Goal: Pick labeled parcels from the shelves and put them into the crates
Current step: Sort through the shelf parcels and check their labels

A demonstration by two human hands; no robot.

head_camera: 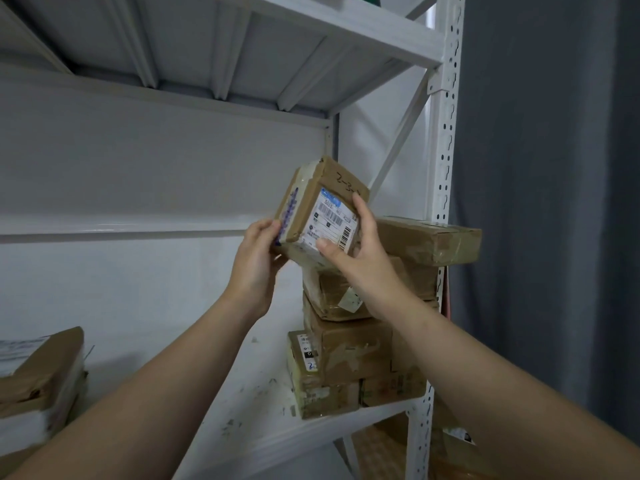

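Brown cardboard wrapped in clear tape makes up the parcel [320, 213], which is being held up tilted in front of the white shelf [242, 441], between the two hands and just above a stack of boxes [349, 355] at the right end of the shelf. Its white label [334, 220] is facing the camera, and handwritten numbers are showing on its upper brown face. The left hand [256, 265] is gripping the parcel's left edge, fingers curling round the taped side. The right hand [360, 251] is clamping the right edge, thumb pressing on the label's lower corner and fingers reaching up along the side. Another flat box [429, 240] is lying on top of the stack, just right of the parcel. More parcels [38, 375] are sitting at the near left of the shelf.
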